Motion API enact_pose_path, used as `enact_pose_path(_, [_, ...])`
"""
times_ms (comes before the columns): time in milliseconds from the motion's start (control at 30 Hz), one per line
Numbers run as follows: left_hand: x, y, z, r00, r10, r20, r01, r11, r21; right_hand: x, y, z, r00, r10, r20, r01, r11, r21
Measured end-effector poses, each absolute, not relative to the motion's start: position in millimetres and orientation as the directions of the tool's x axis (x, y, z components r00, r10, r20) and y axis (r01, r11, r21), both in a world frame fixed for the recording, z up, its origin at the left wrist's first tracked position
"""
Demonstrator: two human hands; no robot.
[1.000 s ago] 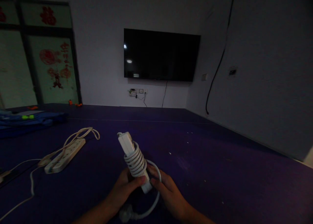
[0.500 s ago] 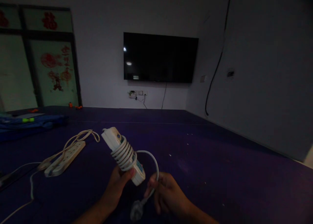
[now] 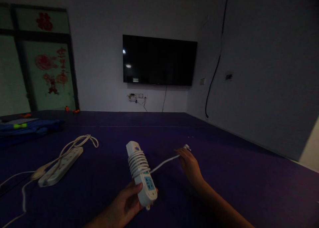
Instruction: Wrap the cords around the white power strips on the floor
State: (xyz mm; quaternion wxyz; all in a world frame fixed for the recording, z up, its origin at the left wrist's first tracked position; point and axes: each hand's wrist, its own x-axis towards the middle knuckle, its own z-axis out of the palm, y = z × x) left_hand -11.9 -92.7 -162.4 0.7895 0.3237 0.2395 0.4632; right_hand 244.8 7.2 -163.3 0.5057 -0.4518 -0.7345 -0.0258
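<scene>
My left hand (image 3: 129, 201) is closed around the lower end of a white power strip (image 3: 147, 196) with a blue socket face. Its white cord (image 3: 138, 163) is wound several times about the strip's middle. A loose length of that cord runs to the right, into my right hand (image 3: 188, 163). The fingers there are closed on the cord close to the plug (image 3: 186, 147), whose pins point right. Both hands are held over the dark purple surface (image 3: 224, 174).
To the left lies a second white power strip (image 3: 61, 168) with its cord (image 3: 82, 140) looped over it. Behind it is a blue cloth (image 3: 37, 127) with a bright green item (image 3: 20, 125). A black cable (image 3: 213, 78) hangs along the right wall.
The strip has moved right and turned more upright, its socket face now showing. My right hand has gone up and right, drawing the loose cord out and lifting the plug.
</scene>
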Motion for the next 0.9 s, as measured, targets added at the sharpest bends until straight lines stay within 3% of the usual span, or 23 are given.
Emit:
enact_pose_path(167, [-15,-83,-166,0.466,0.871,-0.155,-0.629,0.450,0.634,243,14,-175,-0.129,0.658,0.742,0.713,0.582,-0.392])
enact_pose_path(467, [-15,-88,-164,0.520,0.853,-0.045,-0.559,0.379,0.738,242,12,-180,-0.139,0.765,0.629,0.770,0.483,-0.417])
enact_pose_path(800, [-15,-87,-165,0.508,0.861,-0.012,-0.547,0.333,0.768,234,-5,-172,-0.065,0.799,0.598,0.929,0.266,-0.255])
enact_pose_path(900, [-15,-86,-166,0.496,0.868,-0.029,-0.550,0.339,0.763,224,-17,-164,-0.092,0.750,0.655,0.921,0.315,-0.231])
